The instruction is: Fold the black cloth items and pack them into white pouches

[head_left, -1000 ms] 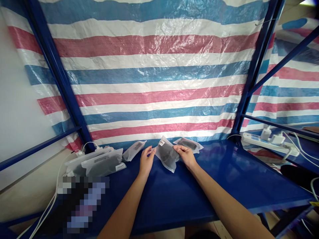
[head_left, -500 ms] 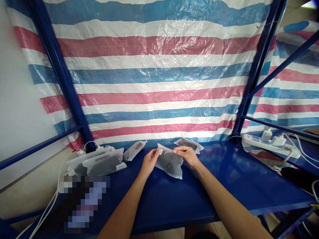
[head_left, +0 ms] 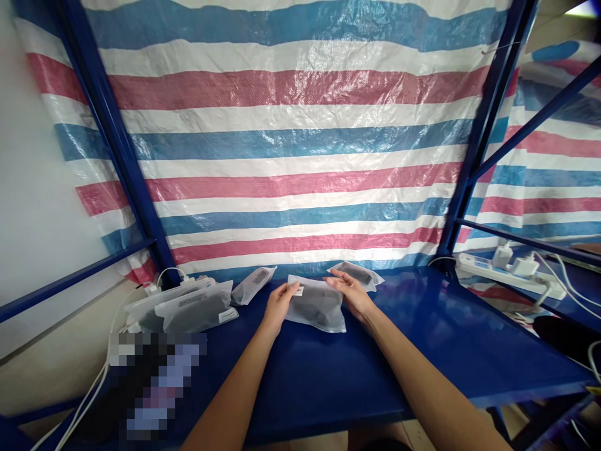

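A frosted plastic bag [head_left: 315,305] with something dark inside is stretched between my hands over the blue table. My left hand [head_left: 280,304] pinches its upper left corner, thumb beside a small white label [head_left: 299,291]. At the upper right edge, my right hand [head_left: 351,294] grips the same bag with the thumb on top and the index finger extended. Just behind my right hand lies another frosted bag [head_left: 360,274] with dark contents. What exactly the bags contain cannot be made out through the cloudy plastic.
Several more filled frosted bags [head_left: 197,307] lie at the left, one apart [head_left: 254,285] near the back. A pixelated object [head_left: 164,382] is at the front left. White cables [head_left: 96,382] run down the left side. A power strip [head_left: 509,274] is at the right. Blue metal posts [head_left: 117,144] frame a striped sheet [head_left: 300,144].
The bag between my hands is now flatter and spread wider, its top edge more level. My right hand's fingers have opened out a little along its edge.
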The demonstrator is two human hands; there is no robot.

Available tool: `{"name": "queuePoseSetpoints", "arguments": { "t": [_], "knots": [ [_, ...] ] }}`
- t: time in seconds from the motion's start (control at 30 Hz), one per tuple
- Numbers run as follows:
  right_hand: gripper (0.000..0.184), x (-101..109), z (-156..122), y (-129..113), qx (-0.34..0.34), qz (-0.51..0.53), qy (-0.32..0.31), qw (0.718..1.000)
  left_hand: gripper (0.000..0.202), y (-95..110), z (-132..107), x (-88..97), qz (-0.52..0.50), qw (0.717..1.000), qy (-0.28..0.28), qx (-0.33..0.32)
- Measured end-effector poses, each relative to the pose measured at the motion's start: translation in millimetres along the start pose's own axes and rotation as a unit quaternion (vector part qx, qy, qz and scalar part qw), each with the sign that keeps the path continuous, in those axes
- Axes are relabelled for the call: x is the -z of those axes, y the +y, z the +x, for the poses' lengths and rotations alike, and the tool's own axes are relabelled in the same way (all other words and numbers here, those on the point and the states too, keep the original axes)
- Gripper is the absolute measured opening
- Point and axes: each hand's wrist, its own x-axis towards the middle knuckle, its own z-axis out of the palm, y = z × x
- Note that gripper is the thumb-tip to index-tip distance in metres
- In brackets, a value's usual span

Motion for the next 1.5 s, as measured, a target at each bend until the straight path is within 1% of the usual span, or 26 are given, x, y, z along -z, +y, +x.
{"name": "queuePoseSetpoints", "arguments": {
  "t": [0.07, 0.17, 0.2, 0.27, 0.37, 0.43, 0.6, 0.7, 0.8, 1.03, 1.2, 1.4, 1.5],
  "knots": [
    [0.065, 0.0, -1.7, 0.3, -0.022, -0.014, -0.008, 1.0, 0.046, -1.2, 2.6, 1.6, -0.023, 0.999, 0.028, -0.017],
    [0.052, -0.6, -4.3, 3.1, -0.038, -0.046, -0.055, 0.997, 0.047, -0.8, 5.1, 3.8, -0.037, 0.997, 0.057, -0.04],
    [0.05, -1.2, -4.9, 4.5, -0.041, -0.048, -0.069, 0.996, 0.047, -0.1, 5.3, 4.4, -0.033, 0.997, 0.061, -0.044],
    [0.051, -2.6, -5.5, 6.8, -0.043, -0.038, -0.079, 0.995, 0.048, 1.8, 5.0, 5.2, -0.016, 0.997, 0.058, -0.048],
    [0.051, -4.1, -5.7, 8.2, -0.03, -0.028, -0.071, 0.997, 0.05, 3.9, 3.8, 5.0, 0.007, 0.998, 0.039, -0.058],
    [0.05, -4.4, -5.8, 7.5, -0.019, -0.025, -0.068, 0.997, 0.049, 3.8, 3.1, 4.0, 0.02, 0.997, 0.021, -0.076],
    [0.046, -4.2, -5.8, 5.9, -0.01, -0.009, -0.053, 0.999, 0.047, -1.9, 2.2, 2.1, 0.052, 0.993, -0.018, -0.104],
    [0.045, -3.5, -4.7, 7.3, -0.001, -0.009, -0.043, 0.999, 0.047, -5.6, 2.5, 2.2, 0.056, 0.994, -0.014, -0.097],
    [0.043, -2.4, -3.1, 10.1, 0.007, -0.008, -0.047, 0.999, 0.048, -7.3, 2.8, 2.1, 0.051, 0.995, -0.004, -0.089],
    [0.043, -2.7, -0.9, 15.6, 0.033, -0.012, -0.052, 0.998, 0.05, -5.4, 2.1, -2.2, 0.003, 0.996, -0.001, -0.09],
    [0.044, -5.2, -3.5, 14.1, 0.037, -0.016, -0.04, 0.998, 0.052, -3.0, 0.7, -4.4, 0.011, 0.995, 0.007, -0.097],
    [0.047, -9.4, -6.7, 10.5, 0.031, -0.029, -0.02, 0.999, 0.042, -3.1, 0.4, -3.8, 0.029, 0.99, 0.023, -0.136],
    [0.048, -11.7, -6.4, 10.7, 0.039, -0.04, -0.006, 0.998, 0.045, -4.5, 1.2, -3.0, 0.04, 0.991, 0.032, -0.127]
  ]
}}
